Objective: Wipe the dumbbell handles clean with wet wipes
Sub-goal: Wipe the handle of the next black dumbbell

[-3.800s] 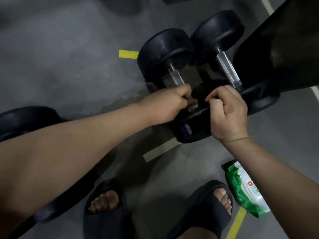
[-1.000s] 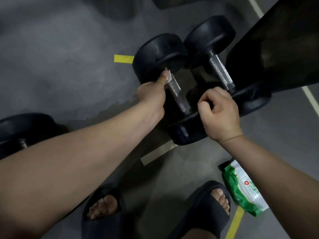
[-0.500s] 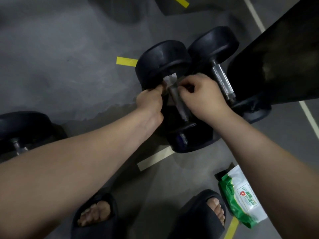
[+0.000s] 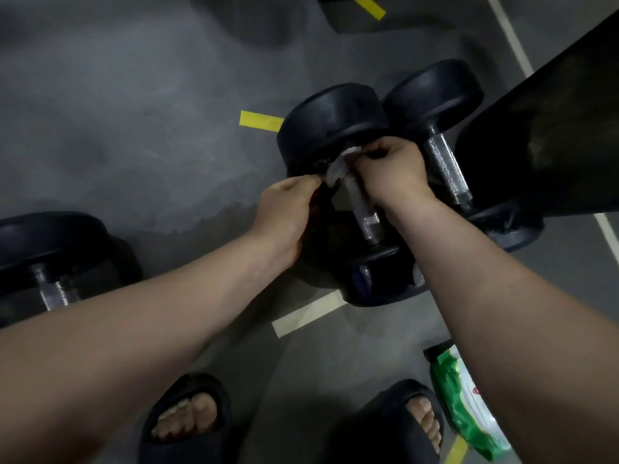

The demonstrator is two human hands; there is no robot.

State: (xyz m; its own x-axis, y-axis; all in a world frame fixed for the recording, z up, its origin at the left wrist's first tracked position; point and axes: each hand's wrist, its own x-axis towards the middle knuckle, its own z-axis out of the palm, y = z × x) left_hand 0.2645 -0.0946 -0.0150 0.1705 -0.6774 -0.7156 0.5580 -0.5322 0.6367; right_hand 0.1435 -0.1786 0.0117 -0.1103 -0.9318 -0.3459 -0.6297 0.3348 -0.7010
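Two black dumbbells lie side by side on the grey floor. The nearer dumbbell [image 4: 335, 125] has a steel handle [image 4: 363, 212] with a white wet wipe [image 4: 340, 165] draped over its far end. My left hand [image 4: 288, 205] pinches the wipe's left edge. My right hand [image 4: 392, 172] pinches the wipe from the right, curled over the handle's top. The second dumbbell [image 4: 432, 92] lies just right, its bare handle [image 4: 447, 169] untouched.
A green pack of wet wipes [image 4: 469, 406] lies on the floor by my right foot. A third dumbbell [image 4: 50, 242] sits at the left edge. A dark bench or pad [image 4: 552, 128] looms at the right. My feet wear black slippers [image 4: 187, 420].
My right hand left the near dumbbell's head and came up to the wipe at the handle's far end. Both hands now hold the wipe there; the view shifted slightly.
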